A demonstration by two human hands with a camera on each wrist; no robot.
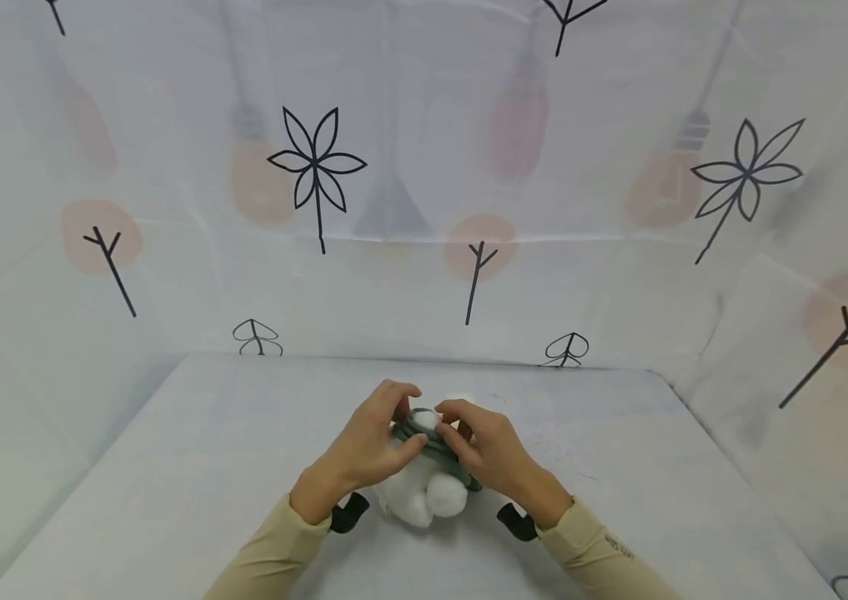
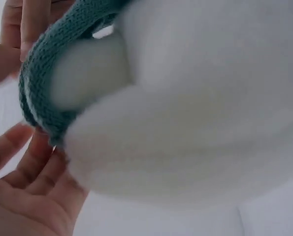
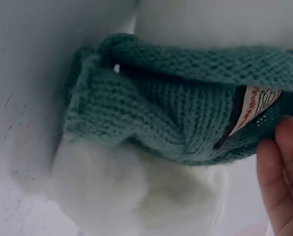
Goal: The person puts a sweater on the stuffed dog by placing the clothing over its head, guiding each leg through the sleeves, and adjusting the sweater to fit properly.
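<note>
A white plush toy [image 1: 446, 496] lies between both hands, its round parts toward the near side. A green knitted sweater [image 3: 112, 105] is partly on it, with white plush showing through the opening. My left hand [image 1: 363, 446] holds the sweater's rolled edge from the left, thumb apart from the curled fingers. From the right, my right hand [image 1: 499, 450] holds the opposite side of that edge. In the right wrist view, fingertips [image 3: 286, 135] touch the knit near a sewn-in label [image 3: 252, 105] with red lettering. Part of the toy is hidden under the knit.
A white-covered table [image 1: 168, 467] lies under the toy. Patterned cloth walls [image 1: 393, 292] with drawn plants stand behind and at both sides. Black wrist mounts [image 1: 350, 512] show below the forearms.
</note>
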